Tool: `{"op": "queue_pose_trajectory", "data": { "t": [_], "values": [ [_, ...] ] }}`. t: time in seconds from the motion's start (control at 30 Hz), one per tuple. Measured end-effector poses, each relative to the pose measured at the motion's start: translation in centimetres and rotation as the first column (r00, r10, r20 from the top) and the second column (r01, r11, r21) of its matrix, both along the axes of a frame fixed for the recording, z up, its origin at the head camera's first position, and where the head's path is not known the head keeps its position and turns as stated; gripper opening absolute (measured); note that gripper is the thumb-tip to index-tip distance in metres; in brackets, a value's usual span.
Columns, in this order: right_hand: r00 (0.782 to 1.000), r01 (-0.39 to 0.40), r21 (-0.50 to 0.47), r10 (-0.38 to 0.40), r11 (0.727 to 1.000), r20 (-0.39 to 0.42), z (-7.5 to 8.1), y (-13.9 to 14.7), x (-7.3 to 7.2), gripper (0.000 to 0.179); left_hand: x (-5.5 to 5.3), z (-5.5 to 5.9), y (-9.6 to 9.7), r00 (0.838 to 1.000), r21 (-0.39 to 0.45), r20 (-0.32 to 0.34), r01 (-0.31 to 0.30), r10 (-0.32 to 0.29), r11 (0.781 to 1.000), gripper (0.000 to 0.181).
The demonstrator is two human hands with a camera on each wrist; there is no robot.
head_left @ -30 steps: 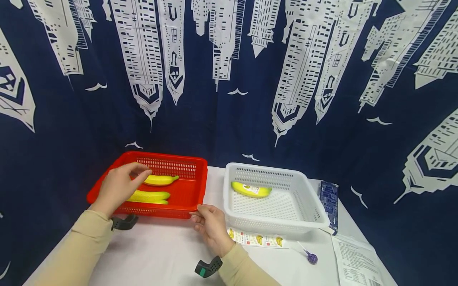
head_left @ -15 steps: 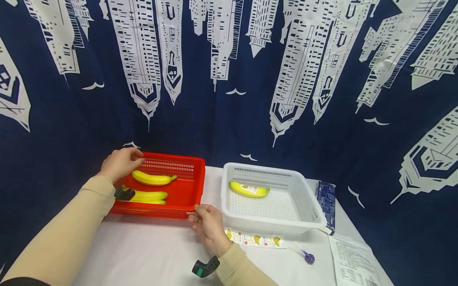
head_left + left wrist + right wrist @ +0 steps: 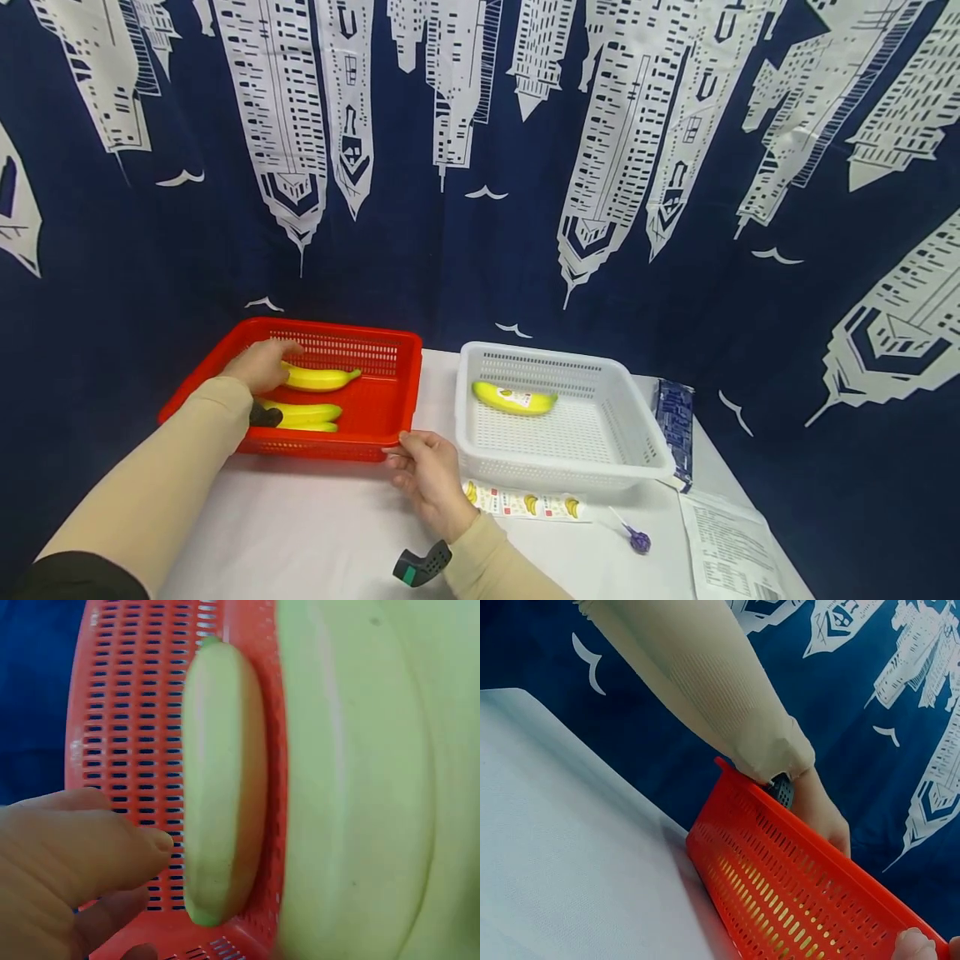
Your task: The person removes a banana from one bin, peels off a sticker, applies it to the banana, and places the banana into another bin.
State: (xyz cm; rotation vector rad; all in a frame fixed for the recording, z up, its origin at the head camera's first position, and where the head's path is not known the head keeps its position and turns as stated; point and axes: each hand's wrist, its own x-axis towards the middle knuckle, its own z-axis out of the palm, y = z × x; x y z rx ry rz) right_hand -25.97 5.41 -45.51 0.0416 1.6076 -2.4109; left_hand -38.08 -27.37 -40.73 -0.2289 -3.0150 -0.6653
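My left hand (image 3: 260, 365) reaches into the red basket (image 3: 378, 429) from its left side, beside the far banana (image 3: 322, 380). In the left wrist view, thumb and fingers stand parted next to that banana (image 3: 223, 780), with a small gap to it. More bananas (image 3: 309, 412) lie along the near side of the basket, partly hidden by the wrist device. My right hand (image 3: 431, 479) grips the basket's near right corner. The right wrist view shows its fingertips (image 3: 913, 945) at the red rim.
Right of the red basket stands a white basket (image 3: 555, 468) holding one banana (image 3: 513, 398) with a label. Before it lie a strip of banana stickers (image 3: 525, 503) and a purple lollipop (image 3: 639, 540). A blue packet (image 3: 673, 425) and a printed white packet (image 3: 731, 542) lie at right.
My left hand has moved from above the bananas to the basket's back left, then down beside the far banana. The right hand has kept its place at the corner.
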Motion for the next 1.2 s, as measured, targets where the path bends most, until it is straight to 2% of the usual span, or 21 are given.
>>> {"op": "queue_pose_trajectory", "data": {
  "t": [0.1,0.23,0.33,0.43,0.6,0.67,0.77,0.87,1.1,1.2],
  "values": [
    [1.000,0.006,-0.014,-0.006,1.000,-0.002,0.08,-0.19,0.08,0.010,0.00,-0.22,-0.02,0.999,0.012,0.045,0.001,-0.002,1.000,0.061],
    [1.000,0.008,-0.030,-0.009,1.000,-0.015,0.11,-0.37,0.19,0.005,-0.02,-0.65,-0.16,0.996,-0.025,0.086,0.006,-0.004,1.000,0.060],
    [1.000,0.006,-0.032,-0.007,0.999,-0.024,0.13,-0.45,0.25,0.006,0.00,-0.80,-0.23,0.996,-0.068,0.083,0.026,-0.020,0.997,0.054],
    [1.000,0.005,-0.024,-0.005,1.000,-0.024,0.12,-0.44,0.29,0.008,0.01,-0.79,-0.33,0.996,-0.075,0.084,0.040,-0.034,0.996,0.052],
    [1.000,0.001,-0.015,-0.001,1.000,-0.015,0.04,-0.32,0.25,0.008,0.28,-0.73,-0.49,0.999,-0.126,0.051,0.008,-0.001,0.992,0.056],
    [1.000,-0.003,-0.017,0.003,1.000,-0.012,0.00,-0.28,0.17,0.008,0.50,-0.71,-0.44,0.997,-0.142,0.071,-0.016,0.026,0.990,0.056],
    [1.000,-0.009,-0.018,0.009,1.000,-0.013,-0.03,-0.23,0.07,0.008,0.67,-0.64,-0.45,0.992,-0.144,0.117,-0.019,0.036,0.989,0.051],
    [1.000,-0.013,-0.021,0.012,1.000,-0.011,-0.05,-0.22,0.00,0.006,0.68,-0.57,-0.54,0.991,-0.134,0.137,0.010,0.008,0.991,0.043],
    [1.000,-0.008,-0.027,0.008,1.000,-0.013,-0.16,-0.28,-0.10,0.007,0.86,-0.55,-0.53,0.982,-0.122,0.168,0.105,-0.084,0.987,0.054],
    [1.000,-0.008,-0.032,0.008,0.999,-0.012,-0.22,-0.30,-0.12,0.007,0.91,-0.52,-0.47,0.980,-0.130,0.169,0.125,-0.102,0.984,0.049]
  ]
}}
